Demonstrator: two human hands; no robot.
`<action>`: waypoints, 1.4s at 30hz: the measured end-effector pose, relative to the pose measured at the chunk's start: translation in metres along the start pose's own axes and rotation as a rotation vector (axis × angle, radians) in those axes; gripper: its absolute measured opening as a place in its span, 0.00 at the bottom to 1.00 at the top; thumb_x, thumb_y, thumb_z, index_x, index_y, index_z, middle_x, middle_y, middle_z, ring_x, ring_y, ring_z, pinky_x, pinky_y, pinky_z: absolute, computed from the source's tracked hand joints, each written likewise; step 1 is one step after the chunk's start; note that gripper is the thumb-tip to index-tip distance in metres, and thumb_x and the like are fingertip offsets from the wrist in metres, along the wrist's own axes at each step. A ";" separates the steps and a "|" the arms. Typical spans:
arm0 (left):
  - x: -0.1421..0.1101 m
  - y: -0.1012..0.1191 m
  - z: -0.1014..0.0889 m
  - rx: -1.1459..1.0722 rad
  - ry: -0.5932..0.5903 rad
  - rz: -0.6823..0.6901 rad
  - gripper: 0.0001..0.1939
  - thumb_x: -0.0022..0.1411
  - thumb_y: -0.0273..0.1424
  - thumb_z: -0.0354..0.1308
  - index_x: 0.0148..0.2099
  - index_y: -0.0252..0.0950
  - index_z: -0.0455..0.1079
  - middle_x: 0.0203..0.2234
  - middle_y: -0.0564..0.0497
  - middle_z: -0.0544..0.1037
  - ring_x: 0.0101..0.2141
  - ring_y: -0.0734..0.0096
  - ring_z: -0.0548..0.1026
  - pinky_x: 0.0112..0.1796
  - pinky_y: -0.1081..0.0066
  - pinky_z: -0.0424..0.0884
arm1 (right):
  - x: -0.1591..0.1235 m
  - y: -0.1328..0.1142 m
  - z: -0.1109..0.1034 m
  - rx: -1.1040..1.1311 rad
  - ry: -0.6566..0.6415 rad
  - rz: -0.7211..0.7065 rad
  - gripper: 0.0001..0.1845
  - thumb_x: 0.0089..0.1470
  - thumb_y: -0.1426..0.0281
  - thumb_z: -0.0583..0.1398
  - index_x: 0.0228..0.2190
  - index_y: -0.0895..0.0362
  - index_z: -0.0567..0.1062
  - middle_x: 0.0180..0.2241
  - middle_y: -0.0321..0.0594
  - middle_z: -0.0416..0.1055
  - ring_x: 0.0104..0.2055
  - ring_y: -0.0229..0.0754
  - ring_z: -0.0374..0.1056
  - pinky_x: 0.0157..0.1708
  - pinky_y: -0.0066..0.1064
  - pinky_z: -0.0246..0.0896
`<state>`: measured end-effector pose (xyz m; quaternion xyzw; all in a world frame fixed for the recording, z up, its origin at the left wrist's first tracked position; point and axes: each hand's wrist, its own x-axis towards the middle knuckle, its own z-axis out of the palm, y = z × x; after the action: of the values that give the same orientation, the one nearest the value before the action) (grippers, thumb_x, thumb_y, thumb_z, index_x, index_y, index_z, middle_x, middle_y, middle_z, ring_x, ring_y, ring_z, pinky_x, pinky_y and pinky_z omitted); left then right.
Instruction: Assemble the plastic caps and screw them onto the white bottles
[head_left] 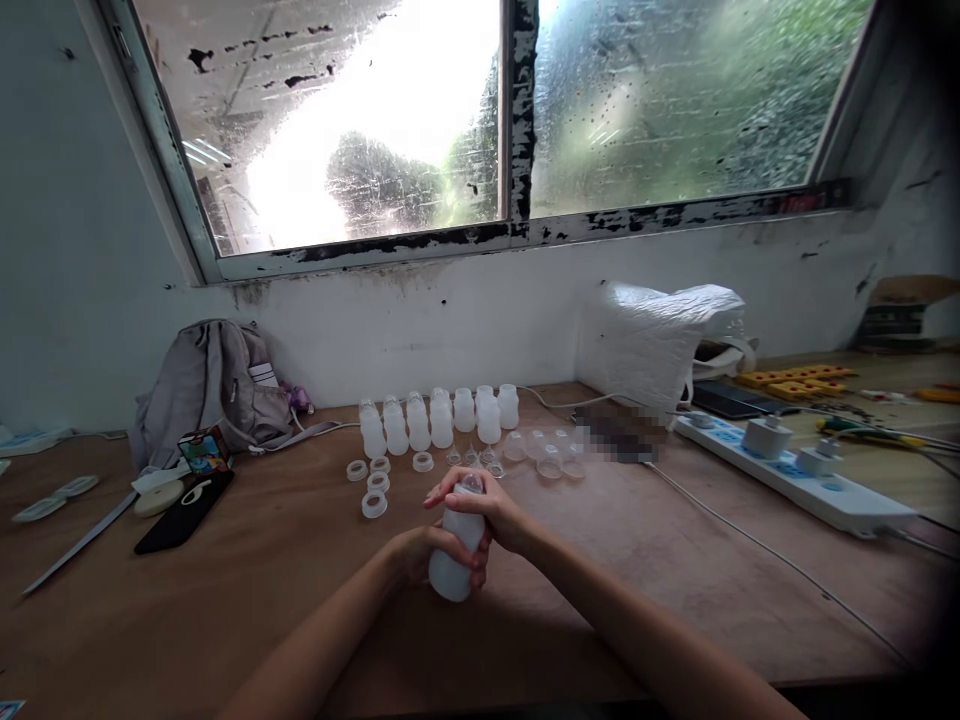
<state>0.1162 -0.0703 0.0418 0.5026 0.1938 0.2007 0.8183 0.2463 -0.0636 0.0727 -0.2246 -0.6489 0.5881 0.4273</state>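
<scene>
Left hand: our left hand (420,552) is curled around the lower body of a frosted white plastic bottle (450,578), seemingly to steady it.
Right hand: our right hand (502,510) is partly closed over its top and neck, fingers bent across, perhaps for purchase there.
Held bottle: it tilts slightly in front of us, above the brown table (285,600); we cannot tell whether its base touches down.
Bottle group: frosted bottles (418,425) stand upright near the wall (480,330), likely grouped for easy reach.
Small parts: white plastic rings (374,504) lie ahead to the left, small clear teats (491,462) just beyond our hands, and clear domed covers (550,462) to their right, apparently sorted by kind.
Left bound: a black phone (176,520) and grey backpack (202,385) limit our sideways room.
Right bound: a thin white cable (765,560) runs diagonally towards the near edge, with a white power strip (847,505) beyond.
Forward room: the teats sit close past our knuckles, so we have more freedom sideways than forwards.
</scene>
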 end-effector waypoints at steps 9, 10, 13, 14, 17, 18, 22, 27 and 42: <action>0.012 -0.002 -0.002 0.368 0.377 0.201 0.11 0.36 0.22 0.57 0.27 0.30 0.63 0.20 0.54 0.67 0.21 0.75 0.66 0.22 0.73 0.62 | 0.003 0.013 -0.007 -0.123 0.177 -0.077 0.10 0.41 0.64 0.59 0.21 0.58 0.69 0.24 0.38 0.70 0.30 0.40 0.66 0.30 0.30 0.60; 0.016 -0.003 -0.003 0.470 0.455 0.251 0.12 0.35 0.21 0.57 0.28 0.30 0.63 0.20 0.54 0.67 0.22 0.74 0.66 0.22 0.74 0.62 | 0.004 0.016 -0.008 -0.146 0.187 -0.095 0.09 0.42 0.64 0.59 0.21 0.58 0.69 0.24 0.38 0.70 0.30 0.40 0.66 0.30 0.30 0.60; 0.023 -0.007 -0.011 0.752 0.633 0.346 0.16 0.36 0.23 0.59 0.33 0.31 0.65 0.25 0.51 0.70 0.26 0.70 0.68 0.25 0.73 0.63 | 0.005 0.022 -0.010 -0.274 0.219 -0.142 0.08 0.44 0.65 0.58 0.22 0.58 0.69 0.25 0.38 0.70 0.28 0.39 0.65 0.29 0.29 0.59; 0.023 -0.008 -0.014 0.834 0.683 0.356 0.16 0.37 0.25 0.59 0.34 0.31 0.65 0.26 0.50 0.71 0.27 0.69 0.69 0.26 0.73 0.64 | 0.006 0.023 -0.011 -0.326 0.226 -0.152 0.08 0.44 0.65 0.57 0.23 0.58 0.69 0.25 0.38 0.69 0.28 0.39 0.65 0.29 0.29 0.58; 0.023 -0.005 -0.023 1.009 0.805 0.388 0.17 0.41 0.29 0.58 0.38 0.33 0.65 0.30 0.49 0.72 0.31 0.65 0.70 0.30 0.70 0.65 | 0.009 0.023 -0.015 -0.472 0.247 -0.194 0.09 0.46 0.65 0.57 0.28 0.58 0.69 0.30 0.38 0.70 0.32 0.40 0.65 0.33 0.29 0.58; 0.022 -0.003 -0.026 1.052 0.830 0.415 0.19 0.42 0.29 0.58 0.40 0.34 0.64 0.32 0.49 0.72 0.33 0.65 0.70 0.32 0.69 0.65 | 0.010 0.022 -0.018 -0.514 0.262 -0.214 0.10 0.46 0.65 0.56 0.30 0.57 0.69 0.32 0.38 0.69 0.35 0.40 0.65 0.35 0.30 0.58; 0.019 0.003 -0.038 1.120 0.897 0.431 0.22 0.41 0.32 0.60 0.40 0.35 0.61 0.33 0.50 0.70 0.33 0.67 0.69 0.34 0.70 0.64 | 0.017 0.022 -0.049 -0.750 0.464 -0.242 0.13 0.52 0.64 0.49 0.36 0.56 0.67 0.35 0.41 0.69 0.38 0.41 0.63 0.39 0.32 0.56; 0.016 0.004 -0.050 1.029 0.968 0.389 0.22 0.40 0.39 0.60 0.35 0.35 0.57 0.28 0.53 0.69 0.29 0.71 0.68 0.29 0.74 0.62 | 0.020 0.039 -0.102 -1.400 0.739 -0.082 0.15 0.48 0.72 0.51 0.40 0.55 0.67 0.44 0.44 0.65 0.51 0.50 0.52 0.51 0.49 0.32; 0.016 0.006 -0.052 1.104 0.978 0.415 0.25 0.40 0.41 0.61 0.41 0.34 0.66 0.36 0.47 0.70 0.37 0.64 0.68 0.38 0.70 0.63 | 0.024 0.056 -0.123 -1.532 0.741 0.104 0.17 0.47 0.72 0.53 0.42 0.57 0.67 0.39 0.45 0.66 0.44 0.48 0.55 0.49 0.46 0.33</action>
<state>0.1018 -0.0207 0.0235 0.7185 0.5077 0.4237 0.2155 0.3228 0.0376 0.0190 -0.6591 -0.6749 -0.1058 0.3144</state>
